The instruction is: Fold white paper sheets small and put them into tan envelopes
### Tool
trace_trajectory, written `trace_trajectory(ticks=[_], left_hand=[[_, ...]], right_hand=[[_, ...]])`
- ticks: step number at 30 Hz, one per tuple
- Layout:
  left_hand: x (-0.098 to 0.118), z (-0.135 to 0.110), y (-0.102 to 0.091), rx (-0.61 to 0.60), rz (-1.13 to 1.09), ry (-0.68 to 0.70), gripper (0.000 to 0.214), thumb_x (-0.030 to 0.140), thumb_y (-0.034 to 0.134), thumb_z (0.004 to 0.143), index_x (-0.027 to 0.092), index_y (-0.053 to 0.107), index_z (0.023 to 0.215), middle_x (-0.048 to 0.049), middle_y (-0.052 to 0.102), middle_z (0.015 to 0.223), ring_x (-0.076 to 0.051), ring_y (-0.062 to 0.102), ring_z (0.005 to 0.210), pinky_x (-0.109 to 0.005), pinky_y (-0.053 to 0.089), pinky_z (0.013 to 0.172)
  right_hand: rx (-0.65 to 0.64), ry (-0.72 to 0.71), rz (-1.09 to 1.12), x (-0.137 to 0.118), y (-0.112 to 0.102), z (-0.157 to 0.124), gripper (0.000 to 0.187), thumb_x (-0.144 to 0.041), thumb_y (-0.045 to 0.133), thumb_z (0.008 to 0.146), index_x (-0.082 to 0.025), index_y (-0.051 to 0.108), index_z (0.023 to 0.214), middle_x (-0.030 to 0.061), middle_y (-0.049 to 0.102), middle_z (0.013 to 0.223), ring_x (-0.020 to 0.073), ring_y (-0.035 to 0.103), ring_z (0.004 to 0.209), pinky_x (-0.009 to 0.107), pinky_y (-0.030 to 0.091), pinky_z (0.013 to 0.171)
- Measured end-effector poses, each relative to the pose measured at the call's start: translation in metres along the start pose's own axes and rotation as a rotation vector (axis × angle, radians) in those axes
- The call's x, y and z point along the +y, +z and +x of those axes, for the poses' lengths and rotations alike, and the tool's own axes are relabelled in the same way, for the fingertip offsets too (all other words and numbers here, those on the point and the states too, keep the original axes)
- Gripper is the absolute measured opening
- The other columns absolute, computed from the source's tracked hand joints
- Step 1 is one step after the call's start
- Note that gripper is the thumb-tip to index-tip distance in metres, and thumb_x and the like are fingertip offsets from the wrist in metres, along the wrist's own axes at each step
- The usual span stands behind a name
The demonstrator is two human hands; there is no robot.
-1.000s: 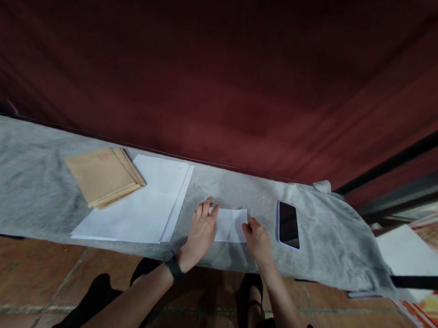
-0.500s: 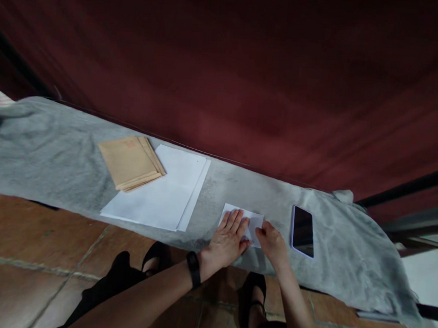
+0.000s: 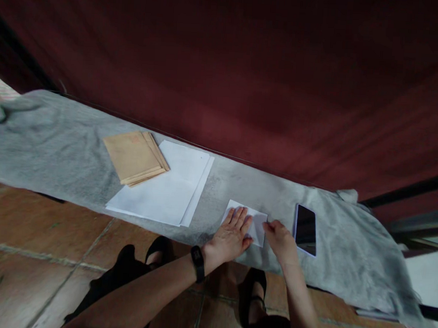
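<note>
A small folded sheet of white paper (image 3: 258, 230) lies on the grey cloth near its front edge. My left hand (image 3: 234, 234) rests flat on it with the fingers spread, covering its left and middle part. At the paper's right edge is my right hand (image 3: 279, 239), its fingers curled closed and the tips touching that edge. Whether the paper's edge is pinched between those fingertips is hidden. A phone (image 3: 306, 230) with a dark screen and a pale purple rim lies just right of my right hand.
Left of my hands, larger white sheets (image 3: 169, 190) lie stacked, partly under a pile of brown envelopes (image 3: 134, 156). The grey cloth (image 3: 67, 150) covers a narrow bench against a dark red wall (image 3: 209, 84). Below is a tiled floor (image 3: 31, 251).
My right hand has slid from the top of the folded paper rightward to its right edge. My left hand stays flat on the paper. The whole view has shifted slightly.
</note>
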State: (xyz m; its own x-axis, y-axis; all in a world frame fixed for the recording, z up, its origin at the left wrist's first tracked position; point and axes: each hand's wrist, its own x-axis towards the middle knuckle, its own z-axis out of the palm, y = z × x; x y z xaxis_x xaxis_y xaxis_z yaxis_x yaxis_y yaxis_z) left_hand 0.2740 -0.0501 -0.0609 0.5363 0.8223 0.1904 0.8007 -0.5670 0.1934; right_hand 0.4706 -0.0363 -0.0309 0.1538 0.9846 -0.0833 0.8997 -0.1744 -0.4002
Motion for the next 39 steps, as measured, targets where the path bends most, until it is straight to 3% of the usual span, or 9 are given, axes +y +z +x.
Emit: trace_trajectory(ticks=[3,5,9,14,25,29,32,39], left_hand=[[-0.001,0.000,-0.001,0.003,0.009,0.011,0.067,0.051,0.038,0.101,0.009,0.036,0.154,-0.0213,0.029,0.163,-0.031,0.024,0.153,-0.052,0.016,0.125],[-0.002,0.000,-0.001,0.006,0.013,0.018,0.066,0.046,0.037,0.101,0.008,0.034,0.154,-0.0218,0.031,0.162,-0.031,0.024,0.153,-0.052,0.017,0.125],[-0.003,0.000,0.001,0.022,0.019,0.017,0.063,0.033,0.034,0.100,0.004,0.028,0.156,-0.0222,0.033,0.161,-0.028,0.026,0.153,-0.051,0.021,0.124],[-0.009,0.000,0.006,0.066,0.004,-0.002,0.061,0.027,0.034,0.099,0.005,0.030,0.156,-0.0184,0.034,0.161,-0.025,0.026,0.153,-0.046,0.023,0.125],[-0.025,0.004,0.012,0.124,0.009,-0.114,0.059,0.030,0.033,0.100,0.003,0.035,0.152,-0.0204,0.038,0.159,-0.028,0.030,0.151,-0.048,0.025,0.124],[-0.028,0.010,0.003,0.097,0.038,-0.141,0.058,0.037,0.031,0.103,0.005,0.040,0.151,-0.0195,0.044,0.156,-0.029,0.033,0.150,-0.049,0.030,0.121],[-0.031,0.017,-0.006,0.071,0.063,-0.149,0.052,0.032,0.030,0.104,0.007,0.047,0.147,-0.0169,0.051,0.152,-0.029,0.039,0.146,-0.046,0.034,0.119],[-0.027,0.025,-0.011,0.048,0.133,-0.183,0.049,0.029,0.035,0.103,0.006,0.051,0.144,-0.0175,0.056,0.146,-0.030,0.047,0.139,-0.046,0.036,0.115]], right_hand=[[0.154,-0.079,0.148,-0.013,0.006,-0.001,0.028,-0.040,0.045,0.097,-0.022,0.066,0.098,0.0085,0.072,0.089,0.0232,0.068,0.083,0.032,0.048,0.076],[0.180,-0.207,0.326,-0.025,0.016,-0.004,0.035,-0.042,0.041,0.099,-0.020,0.065,0.113,0.0123,0.071,0.109,0.0242,0.067,0.102,0.037,0.050,0.092],[0.098,-0.300,0.474,-0.039,0.040,-0.011,0.049,-0.047,0.037,0.102,-0.020,0.057,0.139,0.0123,0.055,0.147,0.0235,0.048,0.138,0.044,0.035,0.118],[0.027,-0.395,0.297,-0.031,0.053,-0.014,0.053,-0.045,0.034,0.105,-0.020,0.047,0.150,0.0092,0.038,0.162,0.0236,0.031,0.151,0.049,0.017,0.126],[0.147,-0.396,0.074,-0.022,0.056,-0.021,0.053,-0.037,0.041,0.104,-0.021,0.040,0.155,0.0092,0.034,0.163,0.0269,0.030,0.152,0.049,0.019,0.125],[0.210,-0.395,0.015,-0.014,0.050,-0.011,0.049,-0.033,0.036,0.105,-0.016,0.046,0.150,0.0117,0.048,0.155,0.0251,0.039,0.146,0.046,0.029,0.121],[0.277,-0.387,-0.039,-0.008,0.043,-0.002,0.044,-0.023,0.035,0.103,-0.013,0.054,0.142,0.0137,0.057,0.145,0.0246,0.049,0.136,0.045,0.036,0.116],[0.296,-0.343,-0.126,-0.006,0.038,0.013,0.039,-0.016,0.043,0.098,-0.018,0.062,0.132,0.0120,0.065,0.129,0.0242,0.060,0.114,0.040,0.046,0.102]])
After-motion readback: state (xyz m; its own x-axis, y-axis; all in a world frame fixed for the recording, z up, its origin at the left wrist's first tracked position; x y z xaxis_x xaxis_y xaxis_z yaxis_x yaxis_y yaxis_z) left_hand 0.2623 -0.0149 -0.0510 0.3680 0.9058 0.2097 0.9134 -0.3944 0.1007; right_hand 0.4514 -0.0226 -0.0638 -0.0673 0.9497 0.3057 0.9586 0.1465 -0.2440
